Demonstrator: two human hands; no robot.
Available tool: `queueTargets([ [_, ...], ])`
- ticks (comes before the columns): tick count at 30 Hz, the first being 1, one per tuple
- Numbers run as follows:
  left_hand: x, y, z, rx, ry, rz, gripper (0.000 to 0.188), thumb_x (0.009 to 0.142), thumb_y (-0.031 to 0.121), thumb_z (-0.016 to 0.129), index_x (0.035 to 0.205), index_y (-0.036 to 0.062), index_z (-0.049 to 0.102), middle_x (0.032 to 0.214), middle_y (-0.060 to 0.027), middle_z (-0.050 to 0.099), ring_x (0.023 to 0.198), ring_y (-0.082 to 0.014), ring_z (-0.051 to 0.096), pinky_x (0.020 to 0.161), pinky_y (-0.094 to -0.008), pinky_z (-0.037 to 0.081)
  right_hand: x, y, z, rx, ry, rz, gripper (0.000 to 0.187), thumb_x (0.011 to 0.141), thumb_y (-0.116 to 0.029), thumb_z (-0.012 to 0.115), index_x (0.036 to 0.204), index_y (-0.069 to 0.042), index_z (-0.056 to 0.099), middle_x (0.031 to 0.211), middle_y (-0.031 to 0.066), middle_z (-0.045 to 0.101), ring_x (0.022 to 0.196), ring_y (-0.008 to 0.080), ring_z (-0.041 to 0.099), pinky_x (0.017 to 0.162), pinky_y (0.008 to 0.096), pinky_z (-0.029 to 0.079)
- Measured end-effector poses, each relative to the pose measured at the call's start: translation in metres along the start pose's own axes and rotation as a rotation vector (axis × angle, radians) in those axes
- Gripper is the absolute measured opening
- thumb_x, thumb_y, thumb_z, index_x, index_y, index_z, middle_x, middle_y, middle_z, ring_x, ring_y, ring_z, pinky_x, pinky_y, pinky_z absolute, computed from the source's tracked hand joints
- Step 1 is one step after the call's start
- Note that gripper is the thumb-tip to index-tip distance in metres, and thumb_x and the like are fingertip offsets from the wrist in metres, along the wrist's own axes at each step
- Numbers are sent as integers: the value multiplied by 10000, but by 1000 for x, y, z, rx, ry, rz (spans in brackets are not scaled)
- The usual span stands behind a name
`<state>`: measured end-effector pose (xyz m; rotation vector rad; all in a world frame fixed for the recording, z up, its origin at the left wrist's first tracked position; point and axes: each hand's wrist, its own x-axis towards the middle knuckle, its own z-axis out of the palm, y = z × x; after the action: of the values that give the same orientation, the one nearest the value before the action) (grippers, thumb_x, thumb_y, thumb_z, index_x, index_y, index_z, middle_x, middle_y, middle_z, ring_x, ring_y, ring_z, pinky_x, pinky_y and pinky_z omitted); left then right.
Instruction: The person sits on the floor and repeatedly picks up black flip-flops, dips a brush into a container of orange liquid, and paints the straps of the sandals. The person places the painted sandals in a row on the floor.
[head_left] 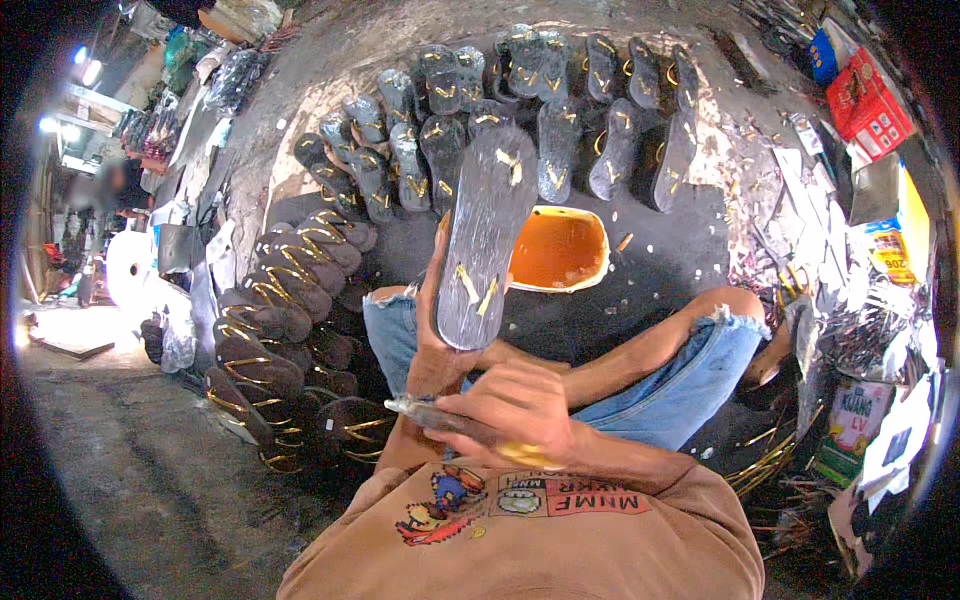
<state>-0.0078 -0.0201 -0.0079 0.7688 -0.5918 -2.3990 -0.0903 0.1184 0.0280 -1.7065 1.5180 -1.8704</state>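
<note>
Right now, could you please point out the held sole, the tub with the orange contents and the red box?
Held sole (pixel 487 235): head view, middle of its flat face.
Tub (pixel 606 250): head view, right-hand rim.
Red box (pixel 868 103): head view, middle of its printed side.

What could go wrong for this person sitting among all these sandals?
The tool in the right hand crosses the left forearm in this view; a slip might scrape it, if the tip is hard.
The open tub of orange liquid sits just beyond the legs; a shifting foot or knee might tip it.
Sandals lie in rows past the tub, so a spill could reach the nearest.
</note>
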Motion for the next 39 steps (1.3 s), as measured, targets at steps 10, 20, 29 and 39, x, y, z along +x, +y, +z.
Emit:
queueTargets([
  [10, -3, -24, 7, -349, -208, -32, 533, 1044, 477, 460, 1365, 72, 592, 1294, -188, 655, 1106, -368, 661, 965, -491, 559, -11, 47, -37, -461, 308, 440, 202, 776, -236, 866, 822, -87, 738, 723, 69, 707, 583, 212, 659, 564, 364, 525],
  [20, -5, -22, 38, -160, -141, 19, 433, 1063, 407, 473, 1373, 129, 593, 1280, -107, 680, 1121, -250, 677, 1008, -469, 535, 45, 50, -72, -418, 456, 267, 175, 800, -218, 864, 826, -78, 762, 642, 51, 697, 516, 151, 632, 468, 344, 486],
  [29, -2, -24, 44, -292, -294, 12, 534, 1070, 441, 456, 1461, 80, 502, 1329, -124, 646, 1173, -238, 656, 1024, -400, 535, 29, 49, -51, -271, 284, 359, 237, 807, -272, 851, 865, -61, 759, 826, 116, 729, 701, 236, 684, 615, 372, 527],
  [39, 28, 8, 16, 613, 42, 797, 654, 995, 288, 617, 1561, 89, 357, 1527, -125, 477, 1372, -256, 494, 1159, -397, 379, 10, 21, -26, -45, -197, 83, 247, 721, -116, 889, 750, -63, 650, 743, 98, 697, 642, 199, 649, 604, 327, 517],
])
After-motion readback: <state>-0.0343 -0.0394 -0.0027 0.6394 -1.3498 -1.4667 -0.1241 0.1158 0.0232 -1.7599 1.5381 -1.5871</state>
